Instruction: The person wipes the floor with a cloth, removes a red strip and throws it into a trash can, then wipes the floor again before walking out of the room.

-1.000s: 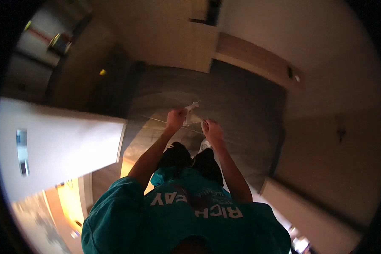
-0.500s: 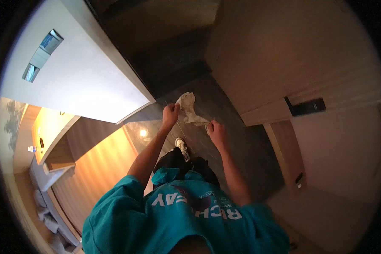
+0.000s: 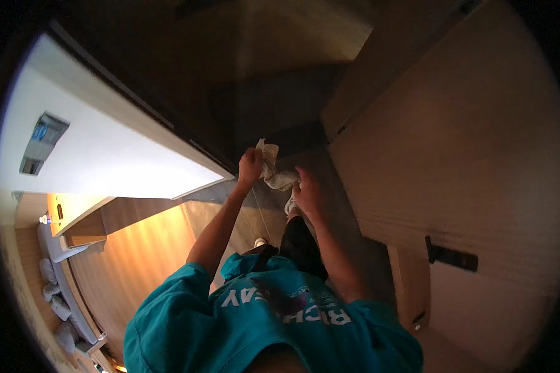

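Observation:
A crumpled, pale cloth [image 3: 282, 181] hangs between my two hands over the dark tiled floor. My left hand [image 3: 250, 168] is closed on one end, and a loose flap of the cloth sticks up beyond its fingers. The other end is pinched by my right hand [image 3: 307, 192], which is nearer to my body. Between the hands the fabric sags and looks twisted. Below my right hand, a pale shoe [image 3: 290, 204] on one foot is partly covered by it.
A wooden door [image 3: 435, 168] with a black handle lock [image 3: 452, 255] stands on the right. A white wall [image 3: 112, 149] with a switch panel [image 3: 43, 143] is on the left. Wooden flooring [image 3: 149, 248] meets dark tiles [image 3: 249, 217]. A dark doorway lies ahead.
My hands have come slightly closer together, and the cloth now looks more bunched and twisted. My view has shifted toward the dark doorway, and one foot has stepped forward.

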`<action>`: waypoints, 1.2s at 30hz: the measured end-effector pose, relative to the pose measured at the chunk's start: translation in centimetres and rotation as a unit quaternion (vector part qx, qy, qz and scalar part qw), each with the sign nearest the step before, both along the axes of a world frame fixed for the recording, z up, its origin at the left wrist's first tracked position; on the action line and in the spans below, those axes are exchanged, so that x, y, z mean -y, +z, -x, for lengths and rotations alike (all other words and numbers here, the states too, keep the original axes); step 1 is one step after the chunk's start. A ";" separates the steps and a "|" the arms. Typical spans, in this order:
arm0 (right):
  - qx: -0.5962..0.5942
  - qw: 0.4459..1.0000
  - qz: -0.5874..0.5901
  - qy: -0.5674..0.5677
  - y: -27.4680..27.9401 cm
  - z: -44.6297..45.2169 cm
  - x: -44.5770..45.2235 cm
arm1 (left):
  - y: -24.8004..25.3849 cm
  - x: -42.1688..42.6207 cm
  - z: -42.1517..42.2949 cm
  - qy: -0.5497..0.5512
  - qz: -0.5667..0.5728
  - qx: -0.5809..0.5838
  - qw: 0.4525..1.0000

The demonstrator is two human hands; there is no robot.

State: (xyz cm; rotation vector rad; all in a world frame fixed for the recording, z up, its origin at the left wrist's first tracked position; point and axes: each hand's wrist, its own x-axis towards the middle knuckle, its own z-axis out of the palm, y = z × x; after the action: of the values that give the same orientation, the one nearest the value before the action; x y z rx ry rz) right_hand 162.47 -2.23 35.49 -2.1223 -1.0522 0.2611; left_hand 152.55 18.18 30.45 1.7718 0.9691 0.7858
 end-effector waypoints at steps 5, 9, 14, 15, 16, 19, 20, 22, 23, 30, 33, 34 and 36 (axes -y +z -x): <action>-0.051 0.992 0.005 0.119 -1.2 -9.4 -9.3 | 5.6 -5.2 -8.2 -0.053 -0.026 -0.058 0.997; -0.239 0.962 -0.032 0.126 -2.0 -15.7 -17.8 | 9.1 -9.8 -12.9 -0.081 -0.019 -0.139 0.987; -0.317 0.935 -0.010 0.160 -1.2 -21.7 -27.0 | 12.4 -16.0 -17.7 -0.097 -0.017 -0.137 0.986; -0.341 0.921 -0.024 0.189 -2.5 -22.3 -28.4 | 12.5 -16.9 -18.3 -0.100 -0.066 -0.118 0.986; -0.362 0.906 -0.037 0.215 -4.0 -23.4 -30.6 | 11.8 -18.9 -19.0 -0.094 -0.068 -0.117 0.986; -0.359 0.900 -0.108 0.223 -6.0 -27.3 -35.2 | 9.0 -23.5 -20.9 -0.099 -0.055 -0.140 0.984; -0.346 0.904 -0.113 0.224 -5.2 -29.5 -37.4 | 8.5 -25.9 -22.6 -0.070 -0.058 -0.158 0.983; -0.222 0.970 0.010 0.095 -0.6 -31.9 -38.2 | 7.0 -28.6 -24.9 -0.049 -0.031 -0.176 0.983; -0.221 0.971 0.004 0.088 -1.5 -32.8 -38.8 | 5.7 -30.0 -25.5 -0.063 -0.011 -0.144 0.987; -0.059 0.997 -0.056 0.008 -2.0 -46.3 -46.2 | 6.4 -39.1 -38.2 -0.241 -0.109 -0.256 0.930; -0.101 0.992 -0.052 -0.045 -2.6 -54.3 -48.3 | 5.0 -41.0 -46.7 -0.254 -0.069 -0.390 0.883; -0.145 0.988 -0.038 -0.038 -3.4 -57.0 -49.6 | 4.5 -42.3 -49.4 -0.256 -0.074 -0.393 0.880; -0.141 0.988 -0.021 -0.063 -4.5 -63.0 -51.8 | 4.4 -44.4 -55.3 -0.257 -0.020 -0.335 0.907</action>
State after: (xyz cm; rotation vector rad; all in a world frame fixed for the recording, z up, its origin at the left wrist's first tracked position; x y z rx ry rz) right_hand 225.50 49.53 31.00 -2.0309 -0.7507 0.4588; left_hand 207.87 62.57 34.88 2.2511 0.8329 -0.1633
